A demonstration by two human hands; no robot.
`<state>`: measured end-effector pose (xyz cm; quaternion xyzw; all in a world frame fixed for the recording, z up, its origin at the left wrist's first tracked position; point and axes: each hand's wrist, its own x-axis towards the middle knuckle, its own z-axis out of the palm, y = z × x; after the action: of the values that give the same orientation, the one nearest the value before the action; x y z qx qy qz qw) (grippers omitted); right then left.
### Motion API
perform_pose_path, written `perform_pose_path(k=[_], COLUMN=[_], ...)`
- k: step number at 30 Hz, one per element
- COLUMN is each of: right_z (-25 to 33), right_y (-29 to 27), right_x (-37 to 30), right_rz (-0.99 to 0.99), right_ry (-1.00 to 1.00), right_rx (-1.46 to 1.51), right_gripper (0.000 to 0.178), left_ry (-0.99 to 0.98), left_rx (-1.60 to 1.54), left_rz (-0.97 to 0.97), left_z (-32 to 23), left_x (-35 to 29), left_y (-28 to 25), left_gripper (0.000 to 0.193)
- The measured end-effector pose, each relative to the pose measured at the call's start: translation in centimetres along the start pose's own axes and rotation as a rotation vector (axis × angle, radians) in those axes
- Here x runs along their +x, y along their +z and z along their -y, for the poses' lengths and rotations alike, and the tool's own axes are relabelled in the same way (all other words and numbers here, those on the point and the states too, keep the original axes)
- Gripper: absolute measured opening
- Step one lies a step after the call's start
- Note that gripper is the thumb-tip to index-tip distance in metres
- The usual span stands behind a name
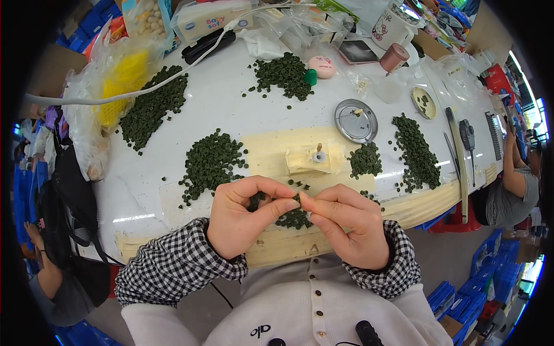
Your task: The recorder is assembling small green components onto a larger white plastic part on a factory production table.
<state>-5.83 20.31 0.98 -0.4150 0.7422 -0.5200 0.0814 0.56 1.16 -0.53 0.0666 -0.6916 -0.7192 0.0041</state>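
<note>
My left hand (242, 216) is closed in a pinch, thumb and forefinger on a small dark green piece (297, 199). From the other side, the fingertips of my right hand (349, 225) are pressed together at the same piece, touching the left fingertips. Fingers hide most of it. Below them a small heap of dark green pieces (294, 219) lies at the table's near edge. Just beyond the hands, a small metal post (319, 156) rises from a block wrapped in cream tape (297, 162). A larger heap of the same pieces (210, 161) spreads to the left of it.
More green heaps lie at far left (153, 106), far middle (283, 75) and right (415, 153). A round metal tin (356, 121) stands beyond the post. A white cable (144, 91) crosses the far left. Tweezers (452, 151) lie at right. People sit on both sides.
</note>
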Motion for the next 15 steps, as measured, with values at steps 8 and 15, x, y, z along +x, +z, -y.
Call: perform_pose_path(k=[8, 15], right_z=[-1.0, -2.2], right_y=[-4.6, -6.0], right_x=[-1.0, -3.9], right_rz=[-0.24, 0.08], right_ry=[0.095, 0.064], right_rx=[-0.396, -0.512], right_gripper=[0.013, 0.018], left_ry=[-0.161, -0.201], left_rx=[0.059, 0.074], left_rz=[0.108, 0.126], left_z=[-0.3, -0.3], left_x=[0.6, 0.7], left_y=[-0.4, -0.2], left_gripper=[0.013, 0.015])
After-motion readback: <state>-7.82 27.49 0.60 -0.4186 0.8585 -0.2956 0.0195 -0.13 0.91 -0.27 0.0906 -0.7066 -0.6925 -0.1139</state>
